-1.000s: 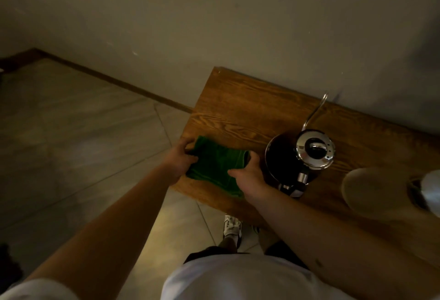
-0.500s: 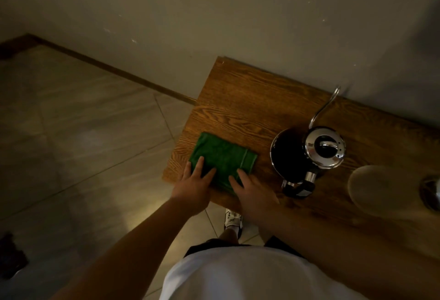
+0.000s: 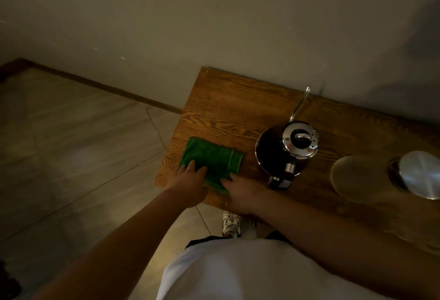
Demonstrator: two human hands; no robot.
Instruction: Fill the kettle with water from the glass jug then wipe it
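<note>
We are pressing the folded green cloth flat on the near left corner of the wooden table; our left hand is lying on its near left part with fingers extended and unclenched; our right hand is resting at its near right edge, fingers likewise loose, grasping nothing. The kettle is standing upright just right of the cloth, lid on, thin spout pointing toward the wall; the glass jug is sitting further right, blurred. We are judging the wipe as finished or pausing; to proceed well, we are advising gathering the cloth in one hand and steadying the kettle by its handle, avoiding the table edge.
</note>
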